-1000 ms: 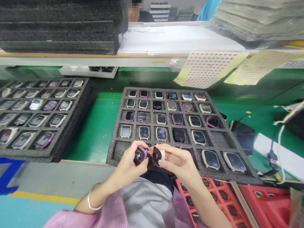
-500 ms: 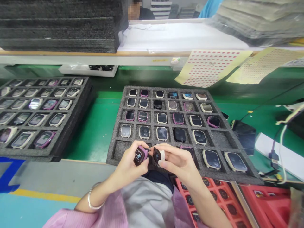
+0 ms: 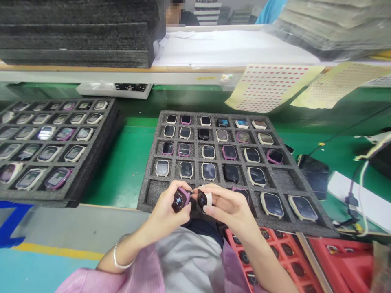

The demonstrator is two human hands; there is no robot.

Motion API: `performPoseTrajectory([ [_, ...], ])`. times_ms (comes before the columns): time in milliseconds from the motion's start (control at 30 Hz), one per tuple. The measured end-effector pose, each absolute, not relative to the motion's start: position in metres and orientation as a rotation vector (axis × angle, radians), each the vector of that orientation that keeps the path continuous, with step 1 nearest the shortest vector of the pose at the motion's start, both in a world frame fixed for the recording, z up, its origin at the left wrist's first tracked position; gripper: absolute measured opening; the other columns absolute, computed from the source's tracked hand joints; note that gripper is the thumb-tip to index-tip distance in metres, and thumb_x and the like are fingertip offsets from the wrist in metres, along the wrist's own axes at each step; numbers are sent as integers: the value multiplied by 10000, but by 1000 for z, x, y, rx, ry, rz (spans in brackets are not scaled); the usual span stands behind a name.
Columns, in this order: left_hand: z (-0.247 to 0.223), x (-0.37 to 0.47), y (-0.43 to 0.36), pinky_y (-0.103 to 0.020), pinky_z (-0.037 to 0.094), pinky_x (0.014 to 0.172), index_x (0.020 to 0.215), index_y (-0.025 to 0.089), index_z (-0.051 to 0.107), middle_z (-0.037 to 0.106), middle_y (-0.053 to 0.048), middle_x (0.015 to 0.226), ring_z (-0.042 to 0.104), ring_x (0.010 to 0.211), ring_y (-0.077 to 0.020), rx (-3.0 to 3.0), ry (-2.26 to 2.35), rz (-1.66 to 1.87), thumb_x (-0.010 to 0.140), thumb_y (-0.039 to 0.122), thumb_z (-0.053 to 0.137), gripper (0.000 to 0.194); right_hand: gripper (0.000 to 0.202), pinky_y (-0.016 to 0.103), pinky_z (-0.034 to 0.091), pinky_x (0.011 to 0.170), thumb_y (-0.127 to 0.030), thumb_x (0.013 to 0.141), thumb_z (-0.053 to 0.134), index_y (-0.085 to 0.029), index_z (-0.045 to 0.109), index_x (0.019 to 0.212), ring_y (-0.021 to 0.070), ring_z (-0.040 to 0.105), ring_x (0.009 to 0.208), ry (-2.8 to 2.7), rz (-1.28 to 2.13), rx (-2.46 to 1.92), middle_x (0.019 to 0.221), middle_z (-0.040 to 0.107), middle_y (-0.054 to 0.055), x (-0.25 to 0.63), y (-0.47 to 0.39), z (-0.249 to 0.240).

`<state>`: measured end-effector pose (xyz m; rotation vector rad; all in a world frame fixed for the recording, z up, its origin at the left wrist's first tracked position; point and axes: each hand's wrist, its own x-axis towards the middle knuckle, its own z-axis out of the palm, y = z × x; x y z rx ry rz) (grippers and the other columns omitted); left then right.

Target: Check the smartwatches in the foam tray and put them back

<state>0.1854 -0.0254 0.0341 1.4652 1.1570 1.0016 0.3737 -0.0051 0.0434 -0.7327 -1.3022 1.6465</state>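
Note:
My left hand (image 3: 171,209) grips a purple watch case (image 3: 181,199) with a lit dark screen, tilted on its side. My right hand (image 3: 229,205) pinches a small dark-faced piece with a white part (image 3: 205,200). The two held things are close together at the front edge of a grey foam tray (image 3: 227,189). Whether they touch is hidden by my fingertips. Watch cases in white, purple and black lie in the tray's compartments, such as a white one (image 3: 272,204) right of my right hand.
A second foam tray (image 3: 80,162) of watches stands left. A red tray (image 3: 275,260) of round dark pieces lies beneath my right forearm. Sheets with red dots (image 3: 271,85) hang from the shelf. Cables (image 3: 362,187) lie right. Beyond the shelf is a person (image 3: 175,14).

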Motion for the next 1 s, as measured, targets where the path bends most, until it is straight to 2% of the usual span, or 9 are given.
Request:
performPoseTrajectory([
  [233, 30, 187, -26, -194, 417, 672, 1139, 256, 478, 544, 32, 891, 525, 745, -106, 1418, 1138, 1043, 803, 119, 573, 375, 344, 356, 523, 931, -129, 793, 719, -271, 701, 1107, 219, 649, 1025, -1316, 1638, -703, 1092, 661, 66, 373, -5, 45],
  [433, 31, 185, -26, -191, 409, 686, 1040, 237, 494, 536, 43, 846, 508, 727, -100, 1460, 1150, 1016, 764, 51, 547, 337, 335, 354, 531, 917, -130, 796, 715, -257, 704, 1106, 220, 650, 1010, -1325, 1653, -697, 1068, 647, 72, 374, -5, 43],
  [600, 31, 186, -26, -206, 418, 682, 1118, 231, 480, 531, 23, 878, 516, 740, -111, 1440, 1154, 1037, 798, 108, 563, 353, 324, 372, 535, 918, -148, 791, 725, -249, 706, 1099, 236, 643, 1029, -1315, 1636, -721, 1072, 652, 83, 374, -5, 43],
  [800, 32, 185, -26, -215, 421, 689, 1061, 226, 495, 542, 25, 864, 526, 740, -117, 1475, 1155, 1002, 782, 81, 541, 317, 318, 388, 540, 911, -158, 780, 736, -241, 714, 1086, 242, 651, 1003, -1304, 1642, -743, 1066, 652, 86, 374, -5, 42],
  [1000, 30, 187, -26, -221, 430, 696, 1148, 231, 483, 542, 14, 888, 534, 757, -126, 1433, 1166, 1054, 802, 132, 567, 369, 344, 364, 531, 918, -112, 782, 724, -260, 709, 1092, 226, 639, 1023, -1304, 1635, -705, 1074, 644, 73, 373, -4, 42],
])
